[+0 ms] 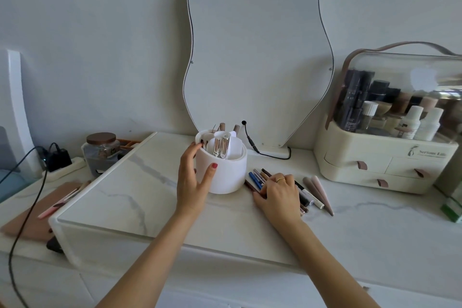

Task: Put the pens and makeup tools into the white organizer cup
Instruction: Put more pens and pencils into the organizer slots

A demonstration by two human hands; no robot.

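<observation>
The white organizer cup (225, 170) stands upright on the marble top, with two silver tubes (221, 146) and a few brush handles sticking out of it. My left hand (193, 179) wraps around the cup's left side, thumb on its front. To the right of the cup lies a pile of pens and pencils (258, 177), blue, brown and black. My right hand (278, 194) rests palm down on this pile, fingers curled over several pens. Two tapered brush handles (318, 190) lie just right of that hand.
A wavy mirror (257, 52) leans on the wall behind the cup, its black cable (265, 154) trailing on the top. A cream cosmetics case (390, 137) with drawers stands at the right. A glass jar (101, 150), power strip and pink board with brushes (60, 201) sit at the left.
</observation>
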